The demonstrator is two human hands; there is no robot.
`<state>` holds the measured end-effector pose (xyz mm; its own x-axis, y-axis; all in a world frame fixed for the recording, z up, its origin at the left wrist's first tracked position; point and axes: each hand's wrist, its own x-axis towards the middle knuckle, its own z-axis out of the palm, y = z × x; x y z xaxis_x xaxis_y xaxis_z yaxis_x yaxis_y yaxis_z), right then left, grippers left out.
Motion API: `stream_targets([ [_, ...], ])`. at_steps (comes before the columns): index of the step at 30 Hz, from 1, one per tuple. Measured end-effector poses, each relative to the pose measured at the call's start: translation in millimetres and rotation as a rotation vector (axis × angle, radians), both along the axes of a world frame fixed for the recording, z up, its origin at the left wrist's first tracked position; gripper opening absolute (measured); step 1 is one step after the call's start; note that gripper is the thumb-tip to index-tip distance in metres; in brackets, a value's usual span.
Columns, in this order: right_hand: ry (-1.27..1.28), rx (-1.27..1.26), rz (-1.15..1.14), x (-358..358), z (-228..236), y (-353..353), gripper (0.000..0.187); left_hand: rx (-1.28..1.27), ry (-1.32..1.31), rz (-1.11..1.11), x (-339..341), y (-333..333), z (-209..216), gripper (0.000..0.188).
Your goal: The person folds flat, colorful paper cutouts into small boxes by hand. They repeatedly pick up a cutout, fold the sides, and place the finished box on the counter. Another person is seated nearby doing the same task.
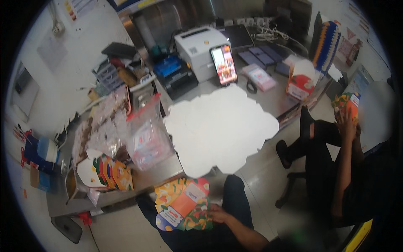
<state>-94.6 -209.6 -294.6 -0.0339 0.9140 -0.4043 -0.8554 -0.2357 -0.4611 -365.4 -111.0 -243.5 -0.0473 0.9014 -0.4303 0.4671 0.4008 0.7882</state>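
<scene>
My right hand (218,213) grips the right edge of a flat cardboard box blank (184,204), its fingers partly hidden by blur. The blank lies over my lap, printed side up in orange, yellow, green and pink, with a wavy cut outline. My left hand does not show. Just beyond my knees, a large white sheet (218,130) with scalloped edges lies on the steel table (201,87); it looks like blanks lying white side up. Left of it stand several folded colourful cartons (111,171), nested together.
A clear bag of pink packets (149,143) lies left of the white sheet. Behind stand a white label printer (201,50), a phone (224,65) propped upright and a red carton (301,82). At right, a seated person (336,168) holds a colourful carton (350,107).
</scene>
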Motion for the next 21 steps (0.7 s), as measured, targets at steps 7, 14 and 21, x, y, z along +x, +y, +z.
stream_targets([
  [7,-0.939,-0.132,-0.058,31,116,-27,0.025,0.339,-0.2,0.003,2,10,76,0.052],
  [14,-1.272,0.053,0.055,63,197,-26,0.023,0.748,0.132,-0.856,123,75,204,0.069],
  [21,-1.42,0.012,0.079,82,233,-31,0.029,-0.106,-0.54,-0.923,86,75,189,0.025],
])
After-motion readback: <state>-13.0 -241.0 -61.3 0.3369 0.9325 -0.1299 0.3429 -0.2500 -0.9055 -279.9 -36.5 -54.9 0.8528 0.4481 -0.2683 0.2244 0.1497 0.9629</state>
